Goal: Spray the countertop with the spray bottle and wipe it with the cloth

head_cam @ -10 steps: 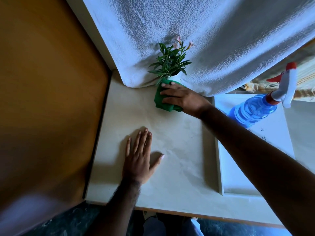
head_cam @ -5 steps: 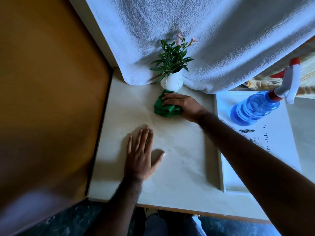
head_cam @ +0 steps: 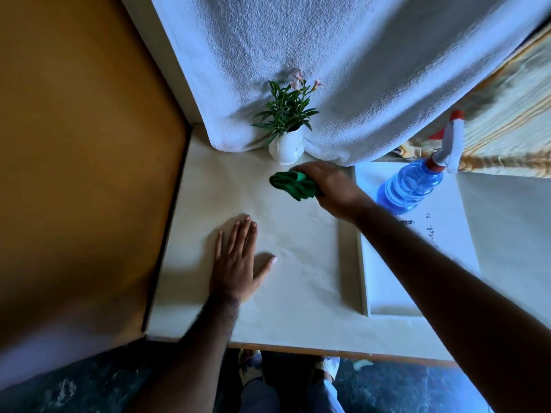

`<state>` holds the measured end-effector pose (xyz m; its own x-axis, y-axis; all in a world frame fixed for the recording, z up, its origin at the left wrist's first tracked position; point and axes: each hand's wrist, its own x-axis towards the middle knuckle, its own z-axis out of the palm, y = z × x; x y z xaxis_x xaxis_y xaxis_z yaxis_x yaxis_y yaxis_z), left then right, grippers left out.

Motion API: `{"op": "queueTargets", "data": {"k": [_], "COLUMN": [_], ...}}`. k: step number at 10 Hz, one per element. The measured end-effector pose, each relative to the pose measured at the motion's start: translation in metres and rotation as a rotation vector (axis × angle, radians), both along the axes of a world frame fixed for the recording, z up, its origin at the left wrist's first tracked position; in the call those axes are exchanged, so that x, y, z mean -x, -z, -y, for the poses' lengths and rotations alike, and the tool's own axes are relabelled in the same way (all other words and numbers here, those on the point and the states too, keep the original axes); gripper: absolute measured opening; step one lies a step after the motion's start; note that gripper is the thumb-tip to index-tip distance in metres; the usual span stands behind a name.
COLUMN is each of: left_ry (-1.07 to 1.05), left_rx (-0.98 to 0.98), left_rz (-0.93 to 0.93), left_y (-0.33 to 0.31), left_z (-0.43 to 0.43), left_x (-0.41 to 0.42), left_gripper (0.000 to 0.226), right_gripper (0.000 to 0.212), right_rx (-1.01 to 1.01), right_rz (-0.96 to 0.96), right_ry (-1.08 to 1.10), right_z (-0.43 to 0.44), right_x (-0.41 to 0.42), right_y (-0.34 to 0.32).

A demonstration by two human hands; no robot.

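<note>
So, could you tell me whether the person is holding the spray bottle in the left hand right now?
No, the left hand lies flat and empty on the countertop, while the spray bottle stands untouched to the right.

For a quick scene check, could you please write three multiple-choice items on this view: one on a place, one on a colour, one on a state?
1. Where does the spray bottle stand?
A. on the white tray
B. in the left hand
C. beside the vase, touching it

2. What colour is the cloth?
A. yellow
B. green
C. white

3. What is the left hand doing?
A. gripping the cloth
B. lifting the vase
C. lying flat on the countertop

Answers: 1 A, the bottle's base sits on the tray; 2 B, the bunched cloth in the right hand is green; 3 C, its fingers are spread, palm down.
</note>
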<state>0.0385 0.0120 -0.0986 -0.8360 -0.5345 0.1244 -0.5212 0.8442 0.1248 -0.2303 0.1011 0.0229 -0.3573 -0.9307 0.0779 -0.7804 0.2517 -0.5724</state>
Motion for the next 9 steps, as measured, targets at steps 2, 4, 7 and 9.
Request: {"op": "queueTargets", "data": {"k": [2,4,7,9], "left_ry": [0.010,0.014,0.018,0.023], "left_rx": [-0.042,-0.041,0.004,-0.089], "left_rz": [0.046,0.067,0.045,0.160], "left_y": [-0.004,-0.006,-0.007,-0.015], "left_z": [0.000,-0.001,-0.006,-0.004], "left_x": [0.000,0.000,0.002,0.005], "left_gripper": [0.087,0.088,0.086,0.095], "right_gripper": [0.062,0.055,0.095,0.114], "right_rx": [0.053,-0.020,-0.399,-0.441], "right_rz": [-0.172,-0.245,-0.213,-0.254], "right_ry": [0.120,0.277,0.255,0.220], "right_z": [-0.096,-0.187,-0.241,-0.238], "right_x": [-0.019,-0.021,-0.035,-0.035], "right_y": [0.007,0.029,0.061,0.052]}}
